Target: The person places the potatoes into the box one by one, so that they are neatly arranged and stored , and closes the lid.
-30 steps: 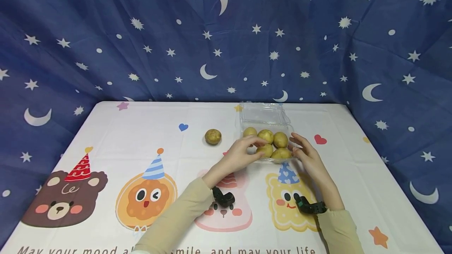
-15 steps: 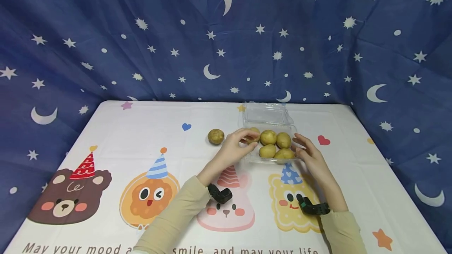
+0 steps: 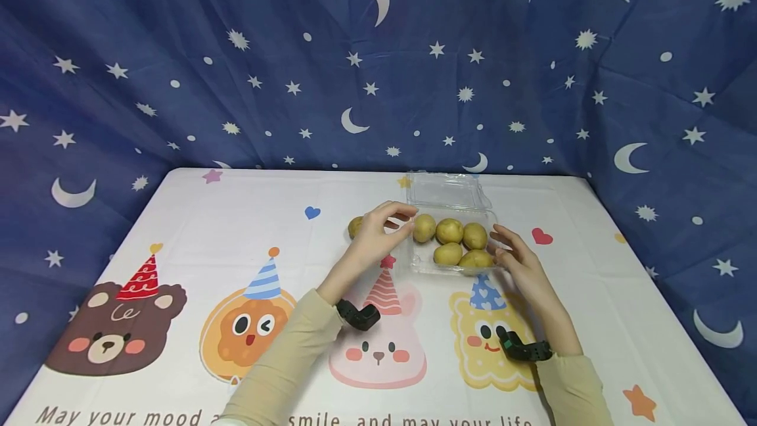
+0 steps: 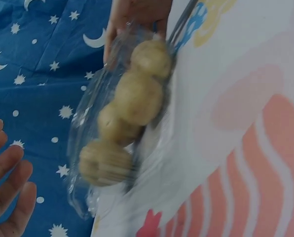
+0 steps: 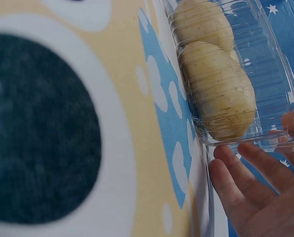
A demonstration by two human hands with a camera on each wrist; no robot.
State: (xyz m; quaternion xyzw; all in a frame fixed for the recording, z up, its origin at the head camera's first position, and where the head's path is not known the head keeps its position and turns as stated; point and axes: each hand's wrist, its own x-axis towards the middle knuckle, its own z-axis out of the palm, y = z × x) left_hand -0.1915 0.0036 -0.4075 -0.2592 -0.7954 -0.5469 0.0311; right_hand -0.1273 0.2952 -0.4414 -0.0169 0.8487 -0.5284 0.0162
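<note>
A clear plastic clamshell box [image 3: 422, 260] with its lid [image 3: 443, 192] folded back stands right of centre in the head view. Several yellow potatoes [image 3: 449, 231] lie inside it. My left hand [image 3: 377, 234] hovers just left of the box, fingers spread and holding nothing; it partly covers a loose potato [image 3: 355, 226] on the table. In the left wrist view its fingers [image 4: 22, 197] are apart from the box. At the box's right end rests my right hand [image 3: 520, 258]; in the right wrist view its extended fingers [image 5: 226, 153] touch the plastic wall, near a potato [image 5: 218, 91].
A white tablecloth [image 3: 260, 202] with printed cartoon figures covers the table. Behind it hangs a blue curtain [image 3: 266, 58] with moons and stars. Each wrist carries a black camera strap [image 3: 357, 314].
My left hand has come back from over the potatoes, moving left toward the loose potato. A potato at the box's back left has come into full view. The right hand stays put.
</note>
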